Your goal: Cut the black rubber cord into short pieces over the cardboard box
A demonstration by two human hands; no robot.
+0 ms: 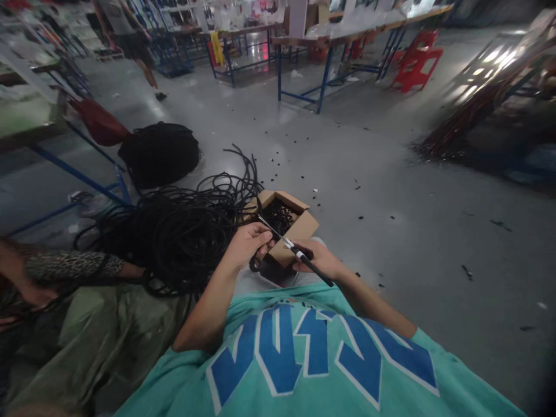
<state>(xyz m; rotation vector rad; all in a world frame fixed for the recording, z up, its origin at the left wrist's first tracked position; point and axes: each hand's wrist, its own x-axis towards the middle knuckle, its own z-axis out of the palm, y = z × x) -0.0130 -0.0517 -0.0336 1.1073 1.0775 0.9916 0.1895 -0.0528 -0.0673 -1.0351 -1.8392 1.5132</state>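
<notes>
My left hand is closed, pinching a short black piece between thumb and fingers. A black loop hangs just below those fingers. My right hand wraps round a slim tool with a pointed metal end and a long black handle banded in white. Its metal tip crosses beside my left fingertips; whether it has one blade or two I cannot make out. Right beyond both hands, an open cardboard box holds many small black pieces.
A tangled heap of black cord lies to the left, with a black bundle behind it. At the left edge sits another person with an arm near the cord. Blue-legged tables, a red stool and scattered black bits lie ahead.
</notes>
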